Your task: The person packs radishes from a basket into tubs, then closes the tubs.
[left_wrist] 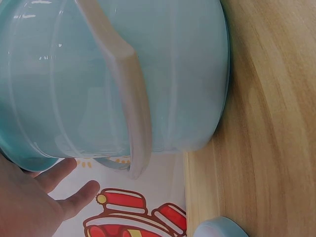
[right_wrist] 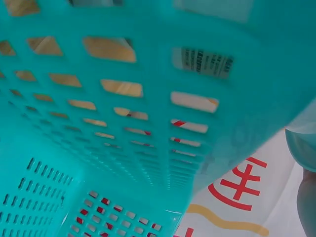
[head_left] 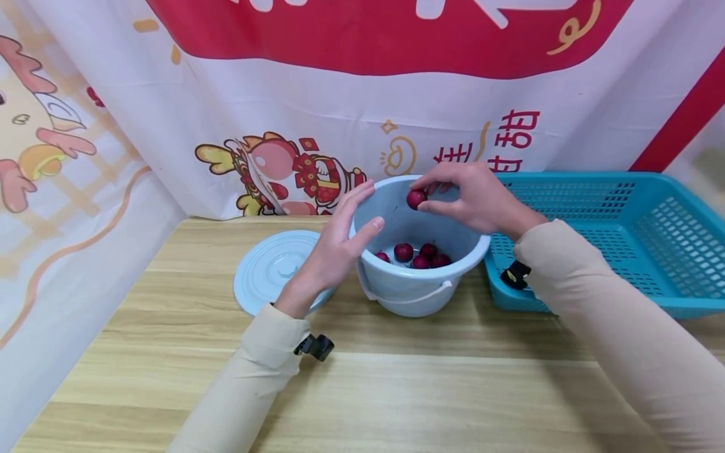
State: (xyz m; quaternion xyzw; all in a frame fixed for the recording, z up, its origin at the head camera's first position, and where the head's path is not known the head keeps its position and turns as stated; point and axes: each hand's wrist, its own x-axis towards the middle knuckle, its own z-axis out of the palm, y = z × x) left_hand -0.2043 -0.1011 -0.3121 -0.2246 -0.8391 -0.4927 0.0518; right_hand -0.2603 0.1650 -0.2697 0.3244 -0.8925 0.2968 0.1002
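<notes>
Head view: I see the right hand [head_left: 476,198] over the pale blue bucket [head_left: 396,289], thumb and fingertips pinching one red fruit [head_left: 416,199] just above the rim at the bucket's 12 o'clock. The left hand [head_left: 340,242] is on the rim at 9 o'clock, fingers mostly straight along the outside, thumb hooked over the edge; it steadies the bucket and holds nothing else. More red fruits [head_left: 420,253] sit in the bucket's bottom, in what looks like water. The round blue lid [head_left: 266,267] lies flat on the wooden table [head_left: 396,390] at the bucket's 9 o'clock, partly under the left wrist. The teal basket [head_left: 612,233] stands at the bucket's 3 o'clock, just beside it. A printed cloth backdrop [head_left: 340,107] hangs behind.

Left wrist view: bucket wall [left_wrist: 173,74] fills the frame, its white handle [left_wrist: 131,98] lying down against it. Left hand [left_wrist: 34,202] shows at 7 o'clock, fingers straight. Lid edge [left_wrist: 219,228] at 5 o'clock.

Right wrist view: mostly the basket's slotted wall [right_wrist: 123,98] with a barcode label [right_wrist: 202,61]. I can't tell the hand's grip from here; the fruit isn't in frame.
</notes>
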